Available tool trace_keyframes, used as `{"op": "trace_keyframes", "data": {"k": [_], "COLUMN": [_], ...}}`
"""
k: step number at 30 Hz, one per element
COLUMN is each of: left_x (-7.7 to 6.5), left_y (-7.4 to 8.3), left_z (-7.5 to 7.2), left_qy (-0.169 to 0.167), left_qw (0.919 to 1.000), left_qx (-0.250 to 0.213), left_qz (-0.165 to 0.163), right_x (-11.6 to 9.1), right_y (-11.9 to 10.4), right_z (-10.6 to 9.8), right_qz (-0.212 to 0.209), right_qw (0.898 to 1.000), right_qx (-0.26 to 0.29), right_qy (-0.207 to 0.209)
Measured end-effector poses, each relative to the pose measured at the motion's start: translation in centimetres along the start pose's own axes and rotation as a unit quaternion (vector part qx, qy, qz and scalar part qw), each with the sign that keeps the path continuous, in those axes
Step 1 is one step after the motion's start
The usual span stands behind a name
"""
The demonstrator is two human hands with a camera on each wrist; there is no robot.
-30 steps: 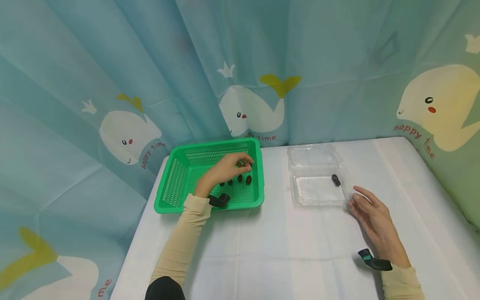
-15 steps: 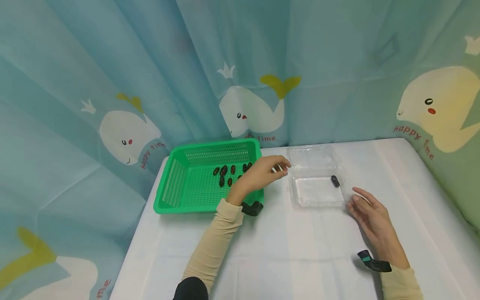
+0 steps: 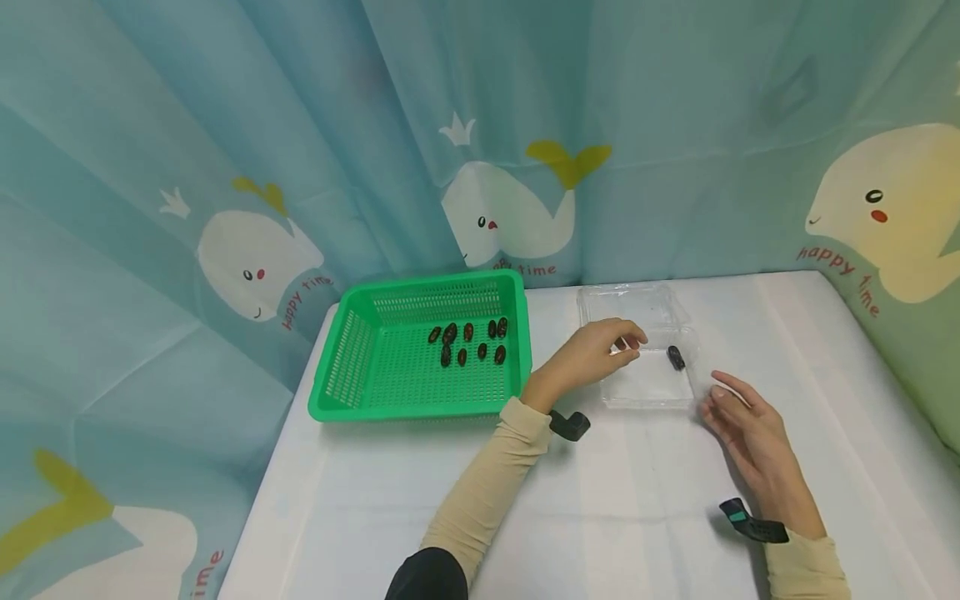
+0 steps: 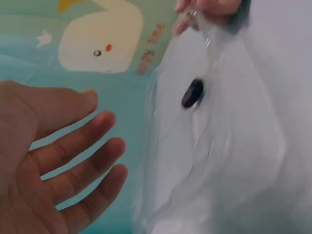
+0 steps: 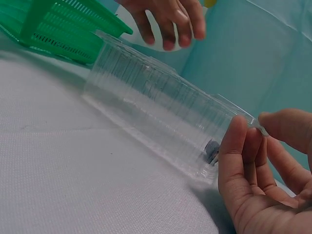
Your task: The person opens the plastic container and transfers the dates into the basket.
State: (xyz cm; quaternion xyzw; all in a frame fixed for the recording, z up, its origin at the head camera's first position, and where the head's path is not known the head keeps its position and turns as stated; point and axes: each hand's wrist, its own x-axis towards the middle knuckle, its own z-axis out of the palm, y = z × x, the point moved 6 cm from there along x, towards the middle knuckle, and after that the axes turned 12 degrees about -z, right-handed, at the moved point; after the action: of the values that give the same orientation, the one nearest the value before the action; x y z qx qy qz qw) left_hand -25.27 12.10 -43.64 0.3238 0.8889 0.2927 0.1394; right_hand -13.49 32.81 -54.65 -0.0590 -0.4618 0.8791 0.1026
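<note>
My left hand (image 3: 592, 354) hovers over the left part of a clear plastic box (image 3: 607, 406). In the left wrist view its fingers (image 4: 83, 180) are spread and lightly bent, with nothing showing between them. My right hand (image 3: 757, 446) is at the box's right edge; in the right wrist view, its thumb and fingers pinch the rim corner. One dark, wrinkled date (image 3: 676, 357) lies inside the box near the right wall. Several more dates (image 3: 449, 333) lie in a green basket (image 3: 337, 412) to the left.
The box's clear hinged lid (image 3: 637, 304) lies folded back toward the curtain (image 3: 675, 167). A white cloth (image 3: 600, 517) covers the table, which meets the curtain at its far edge. The basket's right wall stands beside my left forearm (image 3: 487, 492).
My left hand has moved right, out of the green basket, across the gap and over the clear box. My right hand stays at the box's right edge.
</note>
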Motion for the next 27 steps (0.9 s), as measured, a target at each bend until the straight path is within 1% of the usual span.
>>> {"op": "trace_keyframes", "data": {"k": [3,6,8,11,15,18,21,25,27], "left_x": [0.7,1.5,1.9,2.7,3.7,4.5,5.1,5.7,5.8], "left_y": [0.6,0.9,1.0,1.2,1.4,1.4,1.4,1.2,1.0], "left_z": [1.0,2.1,2.8,3.8,5.3,6.3,7.1,8.1,8.6], "left_qy": [0.0,0.005,0.007,0.006,-0.005,-0.014,-0.016,-0.018,-0.022], "left_qw": [0.9996,0.9986,0.9974,0.9945,0.9901,0.9876,0.9854,0.9821,0.9805], "left_qx": [0.026,0.052,0.072,0.103,0.139,0.155,0.169,0.188,0.195], "left_qz": [0.003,0.002,-0.006,-0.018,-0.022,-0.021,-0.012,-0.003,-0.007], "right_x": [0.1,0.2,0.2,0.1,0.1,0.1,0.0,0.0,-0.1], "right_y": [-0.1,-0.1,0.0,0.1,0.1,0.1,0.1,0.1,0.2], "right_z": [0.0,0.0,-0.1,-0.1,-0.1,0.0,0.1,0.2,0.2], "right_qz": [-0.003,-0.003,-0.002,-0.001,-0.004,-0.005,-0.008,-0.014,-0.015], "right_qw": [1.0,1.0,1.0,1.0,1.0,1.0,1.0,1.0,1.0], "right_qx": [0.005,0.003,0.001,-0.005,-0.013,-0.008,0.001,0.004,0.006], "right_qy": [0.001,0.002,0.004,0.004,0.003,0.0,-0.004,-0.007,-0.007]}}
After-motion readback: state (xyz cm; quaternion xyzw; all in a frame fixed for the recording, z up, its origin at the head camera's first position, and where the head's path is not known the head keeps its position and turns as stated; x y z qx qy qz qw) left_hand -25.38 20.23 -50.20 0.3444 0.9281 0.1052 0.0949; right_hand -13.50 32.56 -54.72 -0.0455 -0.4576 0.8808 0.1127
